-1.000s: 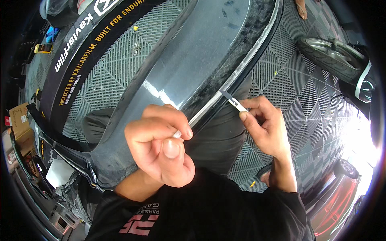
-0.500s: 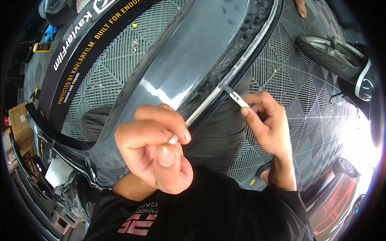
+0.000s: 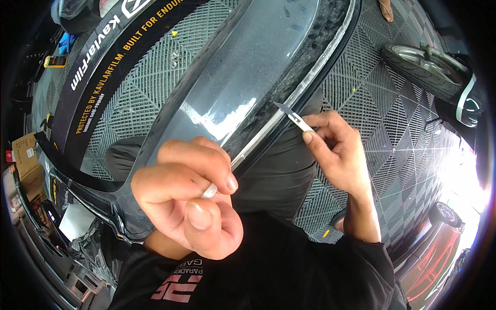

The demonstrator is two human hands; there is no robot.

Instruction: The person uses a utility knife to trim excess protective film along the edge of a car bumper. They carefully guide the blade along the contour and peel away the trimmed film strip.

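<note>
Between the thumb and bent fingers of my left hand (image 3: 188, 199) is a small whitish piece (image 3: 209, 191), too small to name surely. My right hand (image 3: 336, 152) pinches a slim craft knife (image 3: 297, 120) with a pale handle. The knife's dark pointed blade aims up and left, over the edge of a large grey car body panel (image 3: 232, 67). Along that edge runs a light grey strip (image 3: 310, 82), beside a dusty black border. The panel lies in front of me across my legs, and my left hand is held up above its near end.
A black printed band (image 3: 119, 62) curves along the left. At the right stands a motorcycle wheel (image 3: 426, 67); a red car (image 3: 431, 258) is at lower right. Cardboard boxes (image 3: 28, 160) and a black plastic bag (image 3: 98, 248) are at left. Grey tiles (image 3: 382, 119) cover the floor.
My left hand has moved slightly left and down, still pinching the small piece. My right hand has shifted a little left and up with the knife, its blade now further over the panel edge.
</note>
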